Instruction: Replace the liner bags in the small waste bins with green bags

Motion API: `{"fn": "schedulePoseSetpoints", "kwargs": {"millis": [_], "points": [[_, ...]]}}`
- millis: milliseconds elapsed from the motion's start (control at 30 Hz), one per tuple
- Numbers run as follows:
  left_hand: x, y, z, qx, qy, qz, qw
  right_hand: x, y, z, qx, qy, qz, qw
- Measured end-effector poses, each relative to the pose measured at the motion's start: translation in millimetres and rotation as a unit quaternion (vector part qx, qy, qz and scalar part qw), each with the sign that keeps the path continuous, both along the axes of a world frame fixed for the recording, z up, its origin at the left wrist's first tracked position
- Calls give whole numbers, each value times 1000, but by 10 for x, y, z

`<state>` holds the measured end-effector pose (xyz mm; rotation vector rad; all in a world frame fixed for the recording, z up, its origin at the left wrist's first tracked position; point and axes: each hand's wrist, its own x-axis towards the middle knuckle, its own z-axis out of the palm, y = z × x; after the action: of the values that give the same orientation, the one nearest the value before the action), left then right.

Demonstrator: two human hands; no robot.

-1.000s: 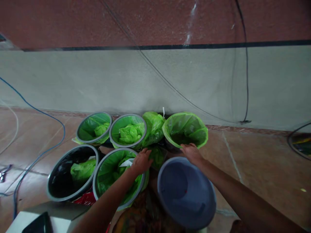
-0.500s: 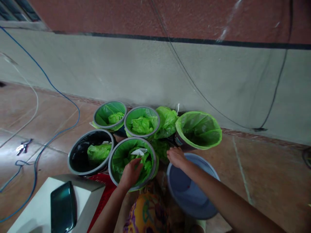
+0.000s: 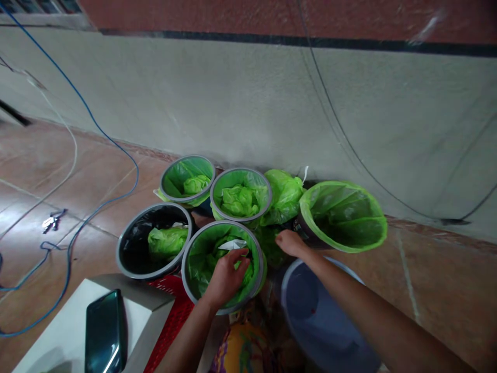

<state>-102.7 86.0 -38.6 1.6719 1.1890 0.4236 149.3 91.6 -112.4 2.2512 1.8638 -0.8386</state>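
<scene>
My left hand point(image 3: 228, 274) is over the front bin point(image 3: 185, 259), which has a grey rim and a green liner. Its fingers are curled, with a gap between thumb and forefinger and nothing visible there. A white piece point(image 3: 233, 244) and crumpled green plastic lie inside, beside the fingers. My right hand point(image 3: 291, 243) is closed above the near edge of the blue-grey tub point(image 3: 330, 331), next to dark green plastic point(image 3: 269, 246) between the bins. What its fingers hold, if anything, is hidden. Just behind it stands a bin with a wide bright green liner point(image 3: 344, 217).
Two more green-lined bins point(image 3: 188, 178) point(image 3: 240, 199) and a filled green bag point(image 3: 283, 197) stand along the wall. A black-lined bin point(image 3: 134, 248) is at left. A phone point(image 3: 105, 331) lies on a white box point(image 3: 58, 321); a blue cable point(image 3: 87, 106) and keys point(image 3: 53, 220) are farther left.
The view has shifted, so the bins sit farther right. My left hand has moved slightly toward the white piece. My right hand's fingers have drawn together, off the tub's rim.
</scene>
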Motion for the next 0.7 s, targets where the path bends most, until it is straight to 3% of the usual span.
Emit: {"fn": "schedulePoseSetpoints", "kwargs": {"millis": [67, 167, 300, 400, 467, 567, 700], "points": [[143, 102, 12, 22, -13, -19, 999, 179, 33, 138, 71, 81, -67, 992], [486, 244, -43, 65, -20, -58, 996, 310, 29, 309, 157, 215, -170, 949], [1039, 378, -298, 112, 14, -132, 985, 196, -42, 504, 183, 373, -228, 881], [1345, 436, -544, 125, 124, -161, 971, 109, -98, 732, 206, 471, -267, 816], [1472, 467, -672, 130, 214, -191, 949, 140, -133, 945, 247, 499, -289, 778], [1582, 518, -790, 133, 294, -227, 919, 310, -204, 1347, 352, 482, -297, 746], [1615, 575, -913, 118, 327, -219, 912, 595, -398, 1985, 434, 476, -307, 700]]}}
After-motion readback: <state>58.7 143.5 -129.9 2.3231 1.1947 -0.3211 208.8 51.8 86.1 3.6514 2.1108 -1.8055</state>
